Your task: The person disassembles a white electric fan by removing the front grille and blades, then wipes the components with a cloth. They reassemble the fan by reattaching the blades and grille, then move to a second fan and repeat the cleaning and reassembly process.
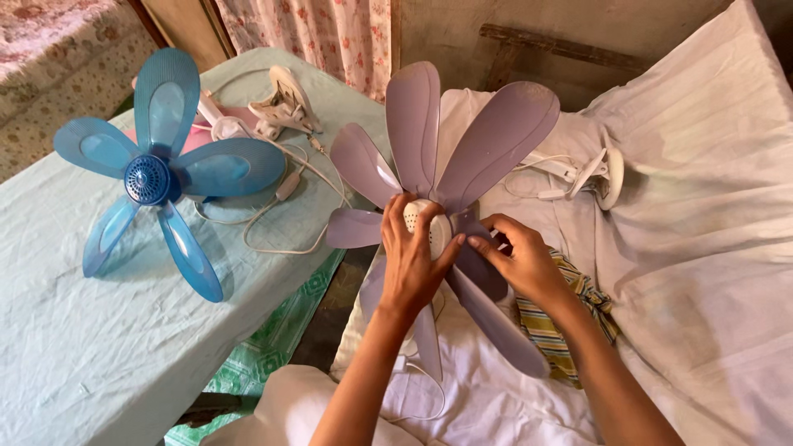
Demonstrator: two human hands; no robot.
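My left hand (410, 260) lies over the white round hub (429, 225) of a lilac plastic fan with long petal-shaped blades (487, 144). The fingers are spread and curved around the hub, the thumb pointing toward my other hand. My right hand (522, 263) sits just beside it on the right, fingertips pinching at the root of one lilac blade where it meets the hub. The thumbs of both hands nearly touch.

The fan is held face up above my lap, over a crumpled white cloth (702, 215) that covers the surface to the right. Blades fan out upward, left and down; the lower ones run under my wrists. A thin white cord (425, 388) loops below the fan.

Under my right forearm lies a striped yellow-green folded cloth (545, 330). Farther right on the white cloth rests a white plastic fan clip base with cord (599, 173), well apart from my hands.

To the left, a table under a pale green sheet (91, 347) carries a second fan, blue translucent plastic with five blades (153, 177), lying flat. Behind it sits another white clip base (285, 103), with a white cable and inline switch (287, 188) trailing across the sheet. A floral curtain (318, 33) hangs at the back.
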